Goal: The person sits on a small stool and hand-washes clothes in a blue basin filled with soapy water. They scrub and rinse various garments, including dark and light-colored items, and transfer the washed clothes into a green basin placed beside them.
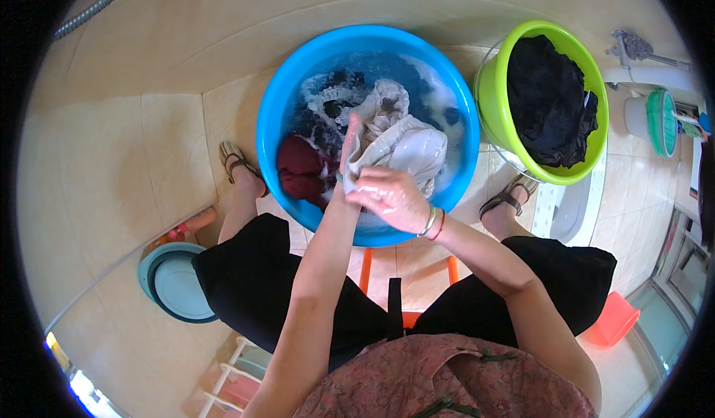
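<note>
Over the blue basin [271,90] both my hands are at a wet white garment [417,150]. My left hand [350,148] is seen edge-on, a finger or thumb stretched straight up, with the white cloth lying along its right side; its other fingers are hidden. My right hand [393,198], wet with suds, crosses close to my left wrist, its fingers curled on the near edge of the garment. A dark red cloth [300,166] lies at the basin's left side, and dark cloth shows through the foamy water [417,83].
A lime-green bucket [491,98] with black clothes [551,101] stands right of the basin. Blue-grey basins [182,288] sit at lower left, a coral bin [614,319] at lower right. An orange stool leg [366,269] shows under me. A tap [622,49] is at upper right.
</note>
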A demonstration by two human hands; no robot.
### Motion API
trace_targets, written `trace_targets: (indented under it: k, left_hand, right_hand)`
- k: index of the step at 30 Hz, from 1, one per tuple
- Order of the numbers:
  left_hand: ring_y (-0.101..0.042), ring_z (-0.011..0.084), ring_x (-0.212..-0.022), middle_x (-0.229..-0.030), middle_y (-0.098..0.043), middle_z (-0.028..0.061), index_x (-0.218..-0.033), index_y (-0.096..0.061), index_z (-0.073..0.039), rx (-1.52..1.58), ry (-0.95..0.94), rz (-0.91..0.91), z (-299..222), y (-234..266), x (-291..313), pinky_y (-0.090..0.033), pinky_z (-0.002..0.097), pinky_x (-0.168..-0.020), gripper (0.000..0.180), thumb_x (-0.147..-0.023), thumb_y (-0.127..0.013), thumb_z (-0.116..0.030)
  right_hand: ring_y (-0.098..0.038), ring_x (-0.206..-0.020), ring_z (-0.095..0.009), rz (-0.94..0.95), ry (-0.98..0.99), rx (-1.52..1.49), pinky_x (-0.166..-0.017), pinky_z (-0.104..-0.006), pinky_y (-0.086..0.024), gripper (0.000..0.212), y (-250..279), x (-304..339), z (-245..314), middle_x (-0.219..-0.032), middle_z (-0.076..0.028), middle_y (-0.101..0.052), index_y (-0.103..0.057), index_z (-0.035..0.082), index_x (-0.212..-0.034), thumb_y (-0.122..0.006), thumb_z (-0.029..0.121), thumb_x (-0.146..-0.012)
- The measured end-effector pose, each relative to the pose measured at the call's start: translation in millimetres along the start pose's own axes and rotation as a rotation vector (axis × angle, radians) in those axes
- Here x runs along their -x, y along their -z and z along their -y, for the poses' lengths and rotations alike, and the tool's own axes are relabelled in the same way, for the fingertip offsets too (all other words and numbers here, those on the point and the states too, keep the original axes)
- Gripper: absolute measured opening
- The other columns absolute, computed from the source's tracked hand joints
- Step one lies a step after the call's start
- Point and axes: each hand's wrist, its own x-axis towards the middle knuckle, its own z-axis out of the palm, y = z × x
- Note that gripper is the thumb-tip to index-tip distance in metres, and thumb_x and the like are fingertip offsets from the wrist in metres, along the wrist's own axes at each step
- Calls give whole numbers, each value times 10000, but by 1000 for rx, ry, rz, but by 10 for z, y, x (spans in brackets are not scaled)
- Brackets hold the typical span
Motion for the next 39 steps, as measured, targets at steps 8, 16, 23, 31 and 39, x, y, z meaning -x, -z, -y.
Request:
trace_targets:
  k: [8, 16, 23, 31, 39]
  left_hand:
    - [-581, 274, -1116, -1236, -581, 131, -1302, -489, -33, -18, -152, -215, 225, 129, 87, -487, 404, -945, 527, -919, -539, -392]
    - [-597, 247, -1083, -1173, -613, 118, -1223, -552, -9, -280, -295, -534, 314, 63, 328, -499, 372, -914, 385, -898, -589, -213]
    - [-642, 210, -942, -1063, -662, 81, -1148, -618, -31, -569, -378, -554, 184, -33, 706, -488, 326, -879, 391, -758, -599, 4]
    - [-461, 310, -1227, -1376, -430, 127, -1029, -677, -110, -2011, -303, -668, -26, 228, 881, -378, 399, -1003, 441, -595, -755, -119]
    - [-495, 399, -1144, -1236, -453, 159, -1281, -495, -138, -2034, -489, -691, -70, 14, 1089, -418, 432, -976, 680, -638, -693, -31]
  right_hand:
    - [-588, -685, -175, -138, 219, 345, -526, -312, -468, 242, -131, -321, -123, -731, 18, -556, -608, 146, -622, -765, 304, -715]
    - [-596, -556, -271, -372, -70, 427, -477, -385, -471, 276, 88, -357, -863, -672, -62, -576, -564, 105, -642, -624, 273, -853]
    - [-610, -882, -262, 70, -553, 816, -731, -447, -449, 231, 384, 160, -801, -699, -56, -648, -630, 132, -672, -667, 334, -776]
    - [-620, -1013, -364, -146, -775, 379, -895, -415, -481, 443, 230, 51, -1286, -1105, -184, -654, -671, 95, -1090, -666, 410, -778]
    - [-645, -911, -346, -127, -847, 325, -817, -443, -505, 209, 9, 388, -1448, -940, -194, -672, -683, 84, -907, -618, 234, -777]
